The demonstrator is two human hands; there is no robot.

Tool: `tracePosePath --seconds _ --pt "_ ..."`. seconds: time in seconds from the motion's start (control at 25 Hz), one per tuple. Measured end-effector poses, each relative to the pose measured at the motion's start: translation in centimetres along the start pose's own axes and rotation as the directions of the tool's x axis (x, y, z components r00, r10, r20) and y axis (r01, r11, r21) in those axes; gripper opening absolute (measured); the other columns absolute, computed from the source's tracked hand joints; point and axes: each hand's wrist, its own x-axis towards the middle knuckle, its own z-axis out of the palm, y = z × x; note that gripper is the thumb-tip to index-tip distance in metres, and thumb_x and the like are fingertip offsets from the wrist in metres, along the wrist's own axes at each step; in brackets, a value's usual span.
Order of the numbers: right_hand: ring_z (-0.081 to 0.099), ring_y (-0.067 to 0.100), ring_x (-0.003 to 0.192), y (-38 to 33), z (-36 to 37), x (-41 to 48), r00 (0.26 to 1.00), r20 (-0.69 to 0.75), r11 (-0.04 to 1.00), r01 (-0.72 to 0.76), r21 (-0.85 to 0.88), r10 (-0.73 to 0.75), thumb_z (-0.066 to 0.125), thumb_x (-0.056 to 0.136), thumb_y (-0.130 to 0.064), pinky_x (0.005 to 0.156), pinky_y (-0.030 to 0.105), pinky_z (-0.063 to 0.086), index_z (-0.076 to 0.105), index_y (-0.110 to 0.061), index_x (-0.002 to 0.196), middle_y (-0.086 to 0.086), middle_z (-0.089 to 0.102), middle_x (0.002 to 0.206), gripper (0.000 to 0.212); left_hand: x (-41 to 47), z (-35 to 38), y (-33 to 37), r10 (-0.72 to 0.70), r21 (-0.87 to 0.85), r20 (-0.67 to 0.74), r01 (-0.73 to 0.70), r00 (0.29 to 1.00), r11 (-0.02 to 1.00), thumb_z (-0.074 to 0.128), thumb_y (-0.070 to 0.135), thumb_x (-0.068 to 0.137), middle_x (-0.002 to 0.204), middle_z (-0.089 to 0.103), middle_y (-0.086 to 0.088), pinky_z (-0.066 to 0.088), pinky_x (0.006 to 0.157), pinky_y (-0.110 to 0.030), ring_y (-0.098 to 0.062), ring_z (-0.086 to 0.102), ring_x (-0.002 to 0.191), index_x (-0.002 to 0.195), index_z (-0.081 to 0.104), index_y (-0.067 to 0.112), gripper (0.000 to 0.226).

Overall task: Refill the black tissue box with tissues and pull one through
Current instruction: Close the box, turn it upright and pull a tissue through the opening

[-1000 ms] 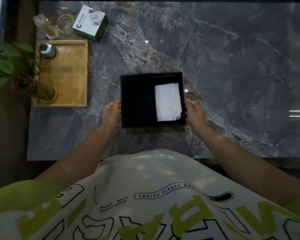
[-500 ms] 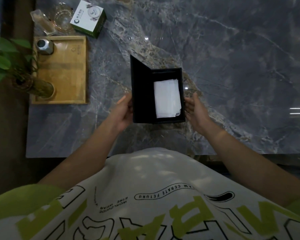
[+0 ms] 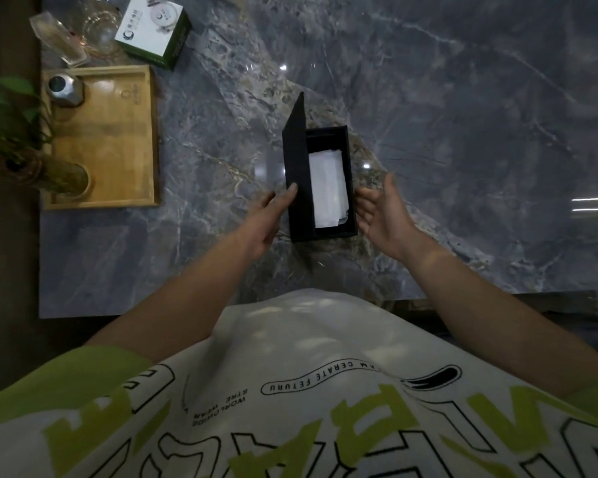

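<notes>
Left grip (image 3: 265, 219), fingers straight, presses the lid (image 3: 296, 157) of the black tissue box (image 3: 325, 233) (tissues (image 3: 327, 188) inside); right grip (image 3: 382, 215) spread open beside it.

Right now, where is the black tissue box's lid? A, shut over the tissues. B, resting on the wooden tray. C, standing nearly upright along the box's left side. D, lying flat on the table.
C: the lid stands on edge at the left of the black tissue box, the left hand touching it, with the tissues uncovered.
</notes>
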Motion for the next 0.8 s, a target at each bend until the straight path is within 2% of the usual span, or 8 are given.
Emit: tracePosePath --seconds 0.04,0.12,0.16,0.24,0.32,0.48,0.8 --pt "0.028 0.023 0.146 0.0 -0.1 0.0 1.0 0.004 1.0 0.0 0.001 0.0 0.016 0.094 -0.069 0.119 0.037 0.024 0.029 -0.007 0.15 0.012 0.028 0.158 0.084 0.1 0.3 -0.1 -0.002 0.01 -0.007 0.002 1.0 1.0 0.07 0.05 0.08 0.147 0.047 0.0 0.024 0.117 -0.038 -0.014 0.039 0.136 0.148 0.034 0.016 0.084" --pt "0.03 0.023 0.145 0.1 -0.2 0.2 1.0 0.009 1.0 -0.003 0.003 0.003 0.017 0.094 -0.069 0.12 0.039 0.025 0.029 -0.006 0.15 0.012 0.03 0.157 0.085 0.4 0.7 -0.5 0.002 0.02 -0.003 -0.002 1.0 1.0 0.074 0.048 0.078 0.146 0.05 -0.001 0.027 0.116 -0.04 -0.016 0.043 0.136 0.147 0.037 0.014 0.085" --pt "0.033 0.022 0.143 0.2 -0.3 0.3 1.0 0.012 1.0 -0.007 0.005 0.007 0.017 0.094 -0.069 0.119 0.039 0.026 0.03 -0.006 0.149 0.012 0.033 0.156 0.085 0.4 0.9 -0.6 0.0 0.022 -0.003 0.0 1.0 1.0 0.074 0.044 0.079 0.142 0.053 -0.001 0.033 0.113 -0.037 -0.015 0.049 0.13 0.144 0.04 0.013 0.08" --pt "0.038 0.021 0.14 0.2 -0.3 0.4 1.0 0.014 1.0 -0.018 0.01 0.018 0.017 0.093 -0.07 0.118 0.038 0.029 0.033 -0.006 0.148 0.01 0.038 0.153 0.085 0.5 1.4 -1.1 0.02 0.01 -0.009 -0.02 1.0 1.0 0.069 0.028 0.088 0.13 0.061 -0.002 0.047 0.099 -0.03 -0.013 0.061 0.112 0.135 0.051 0.008 0.055" --pt "0.041 0.02 0.138 0.2 -0.4 0.4 0.999 0.028 1.0 -0.023 0.019 0.023 0.017 0.094 -0.069 0.117 0.037 0.031 0.033 -0.007 0.148 0.009 0.04 0.152 0.085 0.6 1.9 -1.5 0.059 0.034 -0.026 -0.058 0.998 0.998 0.064 0.015 0.091 0.125 0.064 -0.008 0.052 0.096 -0.033 -0.018 0.064 0.107 0.128 0.056 0.006 0.039" --pt "0.039 0.021 0.14 0.0 -0.5 0.3 0.999 0.045 0.999 -0.027 0.033 0.026 0.016 0.094 -0.068 0.119 0.037 0.028 0.029 -0.006 0.149 0.01 0.037 0.153 0.084 1.2 1.7 -1.6 0.072 0.096 -0.062 -0.066 0.995 0.993 0.065 0.011 0.09 0.125 0.064 -0.012 0.049 0.102 -0.04 -0.026 0.062 0.114 0.128 0.057 0.006 0.039" --pt "0.037 0.02 0.141 0.1 -0.5 0.2 0.997 0.067 0.999 -0.027 0.04 0.025 0.017 0.096 -0.066 0.112 0.031 0.035 0.03 -0.005 0.149 0.011 0.035 0.155 0.082 1.5 1.5 -1.6 0.063 0.138 -0.087 -0.05 0.994 0.989 0.068 0.013 0.088 0.126 0.063 -0.011 0.051 0.099 -0.039 -0.025 0.062 0.112 0.129 0.056 0.008 0.043"
